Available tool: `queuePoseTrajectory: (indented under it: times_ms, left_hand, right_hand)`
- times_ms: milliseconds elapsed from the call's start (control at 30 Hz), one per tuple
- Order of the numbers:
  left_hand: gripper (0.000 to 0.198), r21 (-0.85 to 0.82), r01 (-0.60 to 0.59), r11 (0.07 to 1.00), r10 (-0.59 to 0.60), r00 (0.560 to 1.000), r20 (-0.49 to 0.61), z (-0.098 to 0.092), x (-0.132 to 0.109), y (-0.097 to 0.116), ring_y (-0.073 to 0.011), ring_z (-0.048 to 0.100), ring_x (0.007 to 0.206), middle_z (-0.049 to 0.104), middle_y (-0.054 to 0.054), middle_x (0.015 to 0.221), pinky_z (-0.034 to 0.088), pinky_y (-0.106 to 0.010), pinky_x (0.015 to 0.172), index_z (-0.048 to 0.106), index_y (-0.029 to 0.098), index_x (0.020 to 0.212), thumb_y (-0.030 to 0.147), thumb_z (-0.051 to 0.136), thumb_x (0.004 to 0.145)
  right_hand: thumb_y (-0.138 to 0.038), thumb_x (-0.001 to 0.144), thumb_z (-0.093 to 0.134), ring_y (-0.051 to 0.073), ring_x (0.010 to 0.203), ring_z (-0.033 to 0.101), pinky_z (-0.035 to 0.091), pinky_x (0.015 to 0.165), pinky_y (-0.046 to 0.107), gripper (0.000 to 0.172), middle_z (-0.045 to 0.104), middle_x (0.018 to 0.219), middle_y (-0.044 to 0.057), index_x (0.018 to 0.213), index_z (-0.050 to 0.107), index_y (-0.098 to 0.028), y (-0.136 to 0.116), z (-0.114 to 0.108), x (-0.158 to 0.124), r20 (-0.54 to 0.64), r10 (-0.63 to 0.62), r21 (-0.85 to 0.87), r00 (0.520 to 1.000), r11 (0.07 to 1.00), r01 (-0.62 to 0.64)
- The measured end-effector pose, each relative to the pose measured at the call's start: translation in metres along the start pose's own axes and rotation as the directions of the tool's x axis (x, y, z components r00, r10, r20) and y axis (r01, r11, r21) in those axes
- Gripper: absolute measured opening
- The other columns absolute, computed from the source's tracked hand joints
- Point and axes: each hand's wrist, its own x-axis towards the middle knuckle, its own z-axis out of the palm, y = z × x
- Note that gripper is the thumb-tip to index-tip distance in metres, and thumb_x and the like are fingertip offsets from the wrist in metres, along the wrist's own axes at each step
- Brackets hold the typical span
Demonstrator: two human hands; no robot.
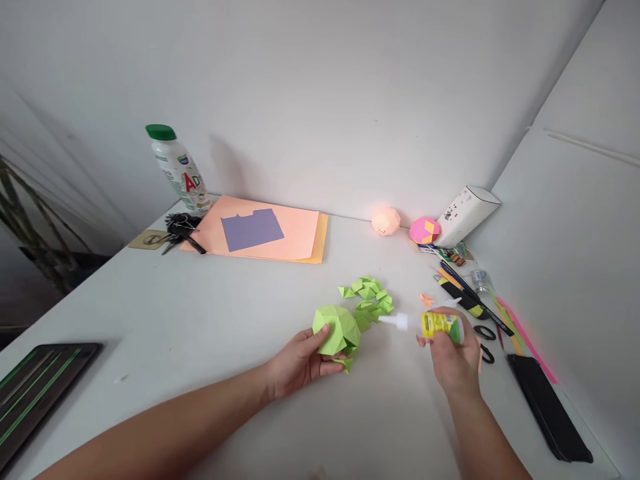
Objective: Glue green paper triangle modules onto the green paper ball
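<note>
My left hand (300,360) is closed around a light green folded-paper dome (336,328), holding it just above the white table (200,313). My right hand (450,357) grips a small glue bottle (435,325) with a yellow label, lying sideways, its white nozzle pointing left toward the dome. Between and behind the hands lies a heap of several small green folded paper pieces (371,297). One more green piece (345,363) sits under my left hand's fingertips.
Orange paper sheets (295,233) with a purple cutout (251,229), keys (180,227) and a green-capped bottle (175,167) stand at the back left. Peach (385,221) and pink (424,230) paper balls, pens (465,287), scissors (484,333) and a black case (547,407) line the right. A tablet (35,390) lies at left.
</note>
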Motion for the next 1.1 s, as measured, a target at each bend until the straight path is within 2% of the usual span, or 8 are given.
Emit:
queuePoseTrajectory:
  times_ms: [67,133,233,533,833,1000,1100]
  left_hand:
    - [0.034,-0.013,0.002,1.000,-0.002,1.000,-0.003,0.000,0.000,0.000,-0.0145,0.067,0.070,0.067,-0.011,0.078,0.059,-0.022,0.070,0.064,0.003,0.097,0.035,0.060,0.085]
    - [0.035,-0.023,0.003,1.000,-0.003,1.000,-0.008,0.000,0.000,0.000,-0.0151,0.068,0.070,0.067,-0.012,0.078,0.059,-0.022,0.069,0.064,0.003,0.097,0.035,0.059,0.085]
    - [0.036,-0.031,0.008,1.000,-0.009,1.000,-0.014,-0.001,0.001,0.000,-0.0155,0.069,0.070,0.067,-0.012,0.076,0.059,-0.021,0.070,0.064,0.002,0.097,0.035,0.059,0.086]
    - [0.033,-0.061,0.000,0.998,-0.001,1.000,-0.020,-0.005,0.003,-0.001,-0.0165,0.070,0.072,0.069,-0.012,0.079,0.060,-0.023,0.071,0.064,0.003,0.097,0.034,0.061,0.084]
    - [0.035,-0.061,-0.001,0.998,0.000,1.000,-0.013,-0.004,0.002,-0.001,-0.0164,0.070,0.073,0.069,-0.013,0.082,0.060,-0.023,0.072,0.063,0.002,0.099,0.034,0.060,0.085]
    - [0.033,-0.073,-0.012,0.997,0.010,1.000,-0.022,-0.003,0.002,-0.001,-0.0166,0.070,0.076,0.069,-0.014,0.087,0.060,-0.023,0.072,0.063,0.002,0.100,0.031,0.059,0.086]
    - [0.033,-0.075,-0.019,0.997,0.017,0.999,-0.028,-0.004,0.003,-0.002,-0.0170,0.070,0.077,0.069,-0.015,0.089,0.060,-0.023,0.073,0.062,0.003,0.102,0.032,0.061,0.085]
  right_hand:
    - [-0.039,0.079,0.064,0.014,0.059,0.049,0.042,0.051,0.028,0.025,0.052,0.080,0.002,0.097,0.056,-0.024,-0.005,0.007,-0.011,0.118,-0.023,-0.003,0.993,1.000,0.024]
    - [-0.040,0.080,0.063,0.015,0.062,0.049,0.041,0.052,0.028,0.024,0.049,0.078,0.001,0.096,0.055,-0.023,-0.008,0.015,-0.021,0.217,-0.062,0.002,0.974,0.998,0.063]
    - [-0.040,0.082,0.061,0.015,0.060,0.045,0.039,0.052,0.027,0.024,0.045,0.070,-0.001,0.095,0.051,-0.023,-0.009,0.024,-0.028,0.296,-0.094,-0.006,0.950,0.995,0.101]
    - [-0.040,0.083,0.060,0.017,0.063,0.049,0.043,0.053,0.030,0.024,0.046,0.071,0.000,0.096,0.049,-0.024,-0.006,0.031,-0.032,0.316,-0.189,-0.063,0.930,0.974,0.220]
    - [-0.033,0.082,0.061,0.019,0.062,0.054,0.048,0.051,0.033,0.027,0.051,0.074,0.002,0.105,0.049,-0.025,-0.012,0.033,-0.035,0.358,-0.359,-0.081,0.862,0.908,0.412]
    - [-0.030,0.080,0.062,0.021,0.063,0.059,0.051,0.051,0.036,0.033,0.053,0.074,0.003,0.108,0.046,-0.025,-0.013,0.031,-0.037,0.392,-0.396,-0.147,0.830,0.864,0.482]
    - [-0.034,0.078,0.064,0.023,0.063,0.061,0.052,0.050,0.037,0.035,0.057,0.073,0.004,0.106,0.045,-0.025,-0.011,0.030,-0.039,0.404,-0.384,-0.199,0.830,0.849,0.490]
